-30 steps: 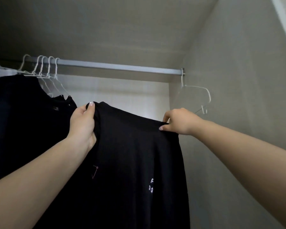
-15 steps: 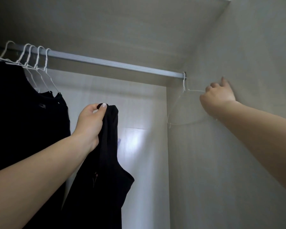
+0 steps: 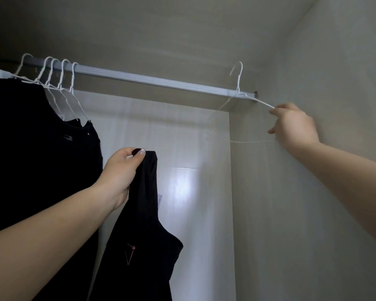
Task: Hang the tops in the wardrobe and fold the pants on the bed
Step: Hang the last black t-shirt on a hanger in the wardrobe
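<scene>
Inside a pale wardrobe, a person's left hand (image 3: 123, 170) grips a bunched black top (image 3: 143, 224) at its upper edge, thumb and fingers curled around the fabric, so that the garment hangs straight down from the fist, in front of the glossy white back panel (image 3: 182, 170). A small pink-and-red line motif (image 3: 130, 254) shows low on the top; no lettering on it can be read. The right hand (image 3: 291, 124) reaches up toward the right side wall (image 3: 334, 105) and pinches the shoulder wire of an empty white wire hanger (image 3: 239, 83), whose hook stands raised above the right end of the grey hanging rail (image 3: 150, 80), clear of it rather than seated. At the rail's left end, five more white wire hangers (image 3: 59, 77) sit hooked in a tight row, carrying dark garments (image 3: 30, 148) that fill the left of the view. A small pale label (image 3: 68, 137) sits near the neckline of the nearest hung garment, its print too small to make out.
</scene>
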